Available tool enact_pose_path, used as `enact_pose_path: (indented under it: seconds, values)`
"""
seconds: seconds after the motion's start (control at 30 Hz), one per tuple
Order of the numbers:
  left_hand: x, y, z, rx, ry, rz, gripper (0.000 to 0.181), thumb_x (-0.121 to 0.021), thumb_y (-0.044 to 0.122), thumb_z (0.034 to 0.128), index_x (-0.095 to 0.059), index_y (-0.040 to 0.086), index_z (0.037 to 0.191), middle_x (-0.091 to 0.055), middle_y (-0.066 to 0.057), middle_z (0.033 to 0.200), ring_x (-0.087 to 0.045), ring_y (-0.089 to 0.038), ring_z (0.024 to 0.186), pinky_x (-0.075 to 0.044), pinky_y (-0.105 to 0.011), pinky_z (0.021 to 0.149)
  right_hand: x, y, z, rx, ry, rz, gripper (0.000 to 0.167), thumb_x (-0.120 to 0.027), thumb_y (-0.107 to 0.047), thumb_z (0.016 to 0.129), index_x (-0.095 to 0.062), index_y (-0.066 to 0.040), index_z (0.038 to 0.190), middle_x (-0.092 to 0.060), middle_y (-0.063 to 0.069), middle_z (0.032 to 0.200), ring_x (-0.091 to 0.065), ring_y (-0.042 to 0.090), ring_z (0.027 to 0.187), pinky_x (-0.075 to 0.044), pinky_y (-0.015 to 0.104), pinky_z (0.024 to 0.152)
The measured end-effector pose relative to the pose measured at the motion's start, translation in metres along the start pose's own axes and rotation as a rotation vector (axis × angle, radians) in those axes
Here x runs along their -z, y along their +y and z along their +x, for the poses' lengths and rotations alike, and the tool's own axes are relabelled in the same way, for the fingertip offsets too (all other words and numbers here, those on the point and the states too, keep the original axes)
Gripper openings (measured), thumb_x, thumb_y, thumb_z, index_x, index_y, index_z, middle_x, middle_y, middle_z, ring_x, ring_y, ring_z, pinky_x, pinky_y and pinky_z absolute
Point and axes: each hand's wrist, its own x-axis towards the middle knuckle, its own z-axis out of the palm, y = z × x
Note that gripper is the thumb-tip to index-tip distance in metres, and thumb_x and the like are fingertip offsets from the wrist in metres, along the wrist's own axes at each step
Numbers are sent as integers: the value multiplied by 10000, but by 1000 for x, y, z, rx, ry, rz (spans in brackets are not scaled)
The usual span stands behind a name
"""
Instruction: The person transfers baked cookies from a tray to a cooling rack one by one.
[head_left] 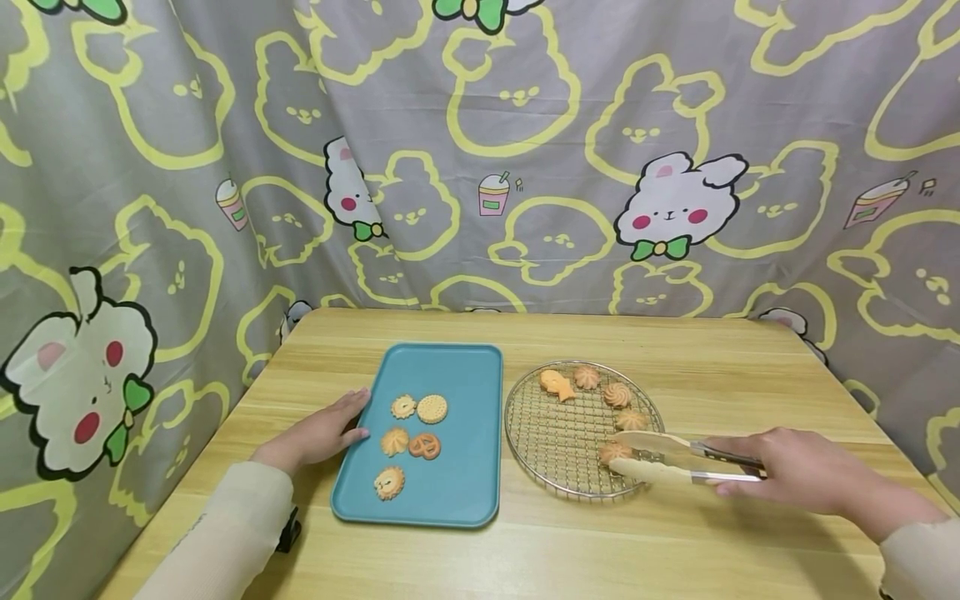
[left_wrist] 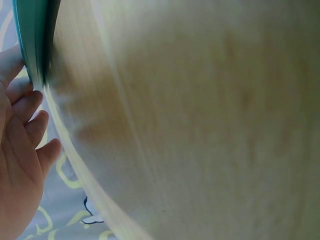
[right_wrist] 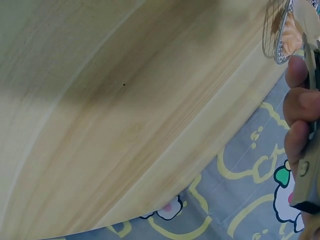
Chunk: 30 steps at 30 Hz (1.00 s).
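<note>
My left hand [head_left: 324,433] rests against the left rim of a blue tray [head_left: 457,500], its fingers fairly straight. In the left wrist view, fingers [left_wrist: 30,106] touch the tray's edge [left_wrist: 34,35]. On the tray lie a pretzel [head_left: 425,447], a round cracker [head_left: 432,409] and several other cookies. My right hand [head_left: 795,468] grips tongs [head_left: 652,473] with cream tips. These tips stand around a swirl cookie [head_left: 613,452] at the right front of a round wire rack [head_left: 555,450]; whether both press on it I cannot tell. The same cookie [right_wrist: 291,37] shows partly in the right wrist view.
A fish-shaped cookie [head_left: 557,384] and several swirl cookies [head_left: 617,395] sit along the rack's back and right side. The rack stands close to the tray's right on a wooden table [head_left: 750,367]. A patterned curtain [head_left: 420,125] hangs behind and beside the table.
</note>
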Motion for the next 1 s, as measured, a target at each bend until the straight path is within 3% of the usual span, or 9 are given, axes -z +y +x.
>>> enact_pose_path:
  seconds: [0.47, 1.0]
  values:
    - [-1, -2, 1, 2, -2, -1, 681, -544, 294, 984, -231, -39, 1490, -216, -245, 1523, -179, -444, 1380, -220, -579, 1080, -1, -2, 3, 5, 44, 1, 632, -689, -557, 805, -617, -127, 1263, -421, -264, 704, -364, -59, 557, -319, 216, 470]
    - [-1, -2, 2, -2, -3, -2, 676, -545, 284, 984, -237, -48, 1485, -218, -250, 1520, -178, -454, 1377, -214, -581, 1081, -9, -22, 23, -102, 14, 10, 852, -652, -676, 756, -485, -128, 1386, -527, -109, 798, -383, -9, 556, -374, 284, 518]
